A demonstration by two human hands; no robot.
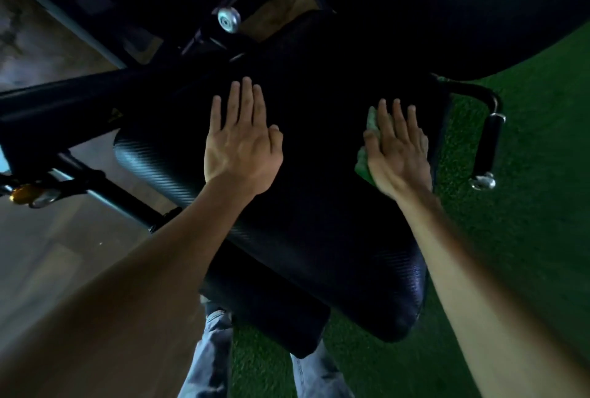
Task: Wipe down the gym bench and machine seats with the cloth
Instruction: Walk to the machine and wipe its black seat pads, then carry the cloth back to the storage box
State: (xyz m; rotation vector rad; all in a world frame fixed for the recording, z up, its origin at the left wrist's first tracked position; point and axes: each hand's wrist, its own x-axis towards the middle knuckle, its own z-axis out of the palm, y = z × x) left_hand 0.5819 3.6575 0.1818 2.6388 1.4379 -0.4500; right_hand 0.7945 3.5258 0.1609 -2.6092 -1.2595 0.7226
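A black padded machine seat (319, 222) fills the middle of the head view. My left hand (242, 139) lies flat on the seat's upper middle, fingers spread, holding nothing. My right hand (396, 148) presses flat on a green cloth (364, 161) near the seat's right edge; the cloth shows only at the hand's left side, the remainder hidden under the palm. A second black pad (463, 5) rises at the top right.
Black machine frame bars (64, 104) run left of the seat, with a chrome knob (228, 19) above. A curved black handle with a chrome end (488, 145) sticks out at the right. Green turf (526, 206) lies right, wooden floor (48, 254) left. My jeans (210, 349) show below.
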